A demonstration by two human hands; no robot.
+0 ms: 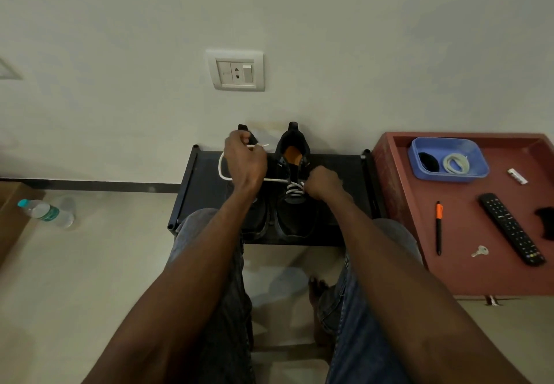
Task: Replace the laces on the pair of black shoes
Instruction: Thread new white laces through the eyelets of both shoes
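The left hand [244,161] is raised above the left shoe [254,215], fingers curled round the free end of a white lace [222,170], whose tip pokes out past the knuckles. From that grip the lace loops out to the left and runs back across to the right shoe [295,203]. The right hand [322,184] is closed tight at the right shoe's eyelets, just beside the few white crossings already threaded; it appears to pinch the lace there, though the fingertips are hidden behind the knuckles.

Both black shoes stand side by side on a low black bench [195,191] set against a pale wall, heels toward the wall. To the right is a reddish tray-topped table [467,272] carrying a blue tub [479,170] (a coiled pale lace and a dark bundle lie inside), a remote [511,229], an orange-capped pen [439,227] and a key [480,251]. A switch plate [236,71] is on the wall, and a water bottle [45,212] lies on the floor at left.
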